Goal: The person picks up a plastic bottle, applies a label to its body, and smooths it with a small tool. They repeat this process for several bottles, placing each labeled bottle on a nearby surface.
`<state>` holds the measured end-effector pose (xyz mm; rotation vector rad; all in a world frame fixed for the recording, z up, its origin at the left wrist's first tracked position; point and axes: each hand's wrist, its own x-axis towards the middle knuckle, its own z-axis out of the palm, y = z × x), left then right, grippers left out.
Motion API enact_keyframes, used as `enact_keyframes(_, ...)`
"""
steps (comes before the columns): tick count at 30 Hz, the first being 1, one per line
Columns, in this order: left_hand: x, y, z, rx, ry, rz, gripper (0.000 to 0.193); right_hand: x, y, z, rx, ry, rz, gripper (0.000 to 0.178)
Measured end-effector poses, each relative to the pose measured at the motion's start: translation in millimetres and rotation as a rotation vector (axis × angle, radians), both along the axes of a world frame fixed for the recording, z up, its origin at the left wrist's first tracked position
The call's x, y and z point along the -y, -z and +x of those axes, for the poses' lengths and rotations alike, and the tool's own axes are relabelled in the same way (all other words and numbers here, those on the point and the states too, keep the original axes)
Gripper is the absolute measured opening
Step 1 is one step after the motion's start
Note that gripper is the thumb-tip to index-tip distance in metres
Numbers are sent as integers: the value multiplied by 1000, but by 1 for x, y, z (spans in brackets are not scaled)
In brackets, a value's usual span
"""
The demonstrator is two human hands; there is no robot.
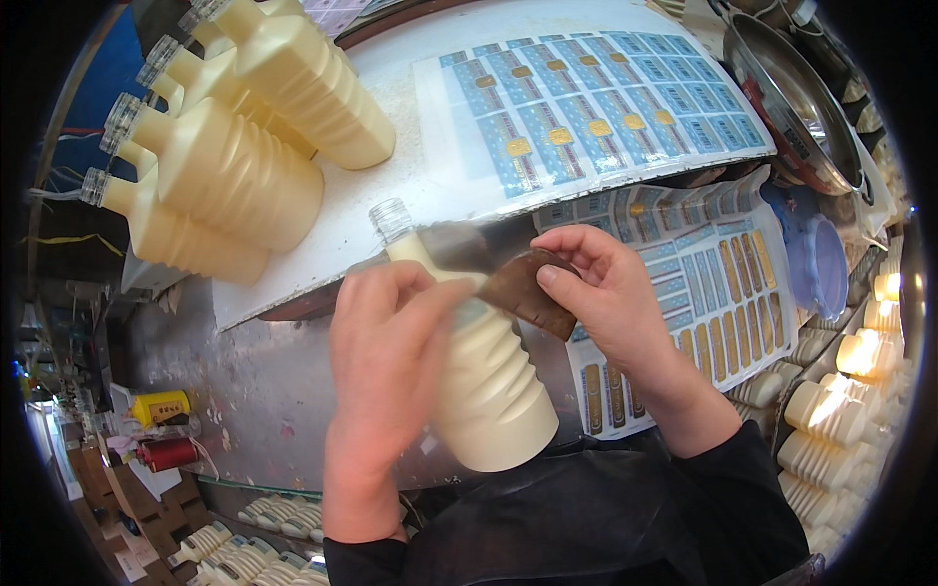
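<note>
A cream ribbed plastic bottle (500, 408) with a clear threaded neck lies tilted in front of me, its base toward my body. My left hand (383, 347) is over its upper left side, fingers reaching across the shoulder; motion smears them, so their grip is unclear. Beneath those fingertips a pale bluish patch shows on the bottle, partly covered. In my right hand (614, 298), pinched between thumb and fingers, is a thin brown scraper-like plate (528, 295). Its corner points at the bottle's shoulder, close to my left fingertips.
Several matching bottles (239, 176) stand at the upper left on a white board (391, 186). A sheet of blue and gold labels (586, 112) lies on that board; another label sheet (703, 322) hangs at right. Beyond are a metal pan (801, 98), a bluish tub (819, 269) and stacked bottles (826, 459).
</note>
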<state>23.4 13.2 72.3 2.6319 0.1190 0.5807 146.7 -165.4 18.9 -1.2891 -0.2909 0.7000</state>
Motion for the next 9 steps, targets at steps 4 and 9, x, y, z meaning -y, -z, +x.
enact_keyframes(4, 1, 0, 1, -12, 16, -10, 32, 1, 2, 3, -116, -44, 59, 27)
enact_keyframes(9, -3, 3, 0, 10, 38, -50, 35, 6, 1, 11, -130, -178, -43, 28)
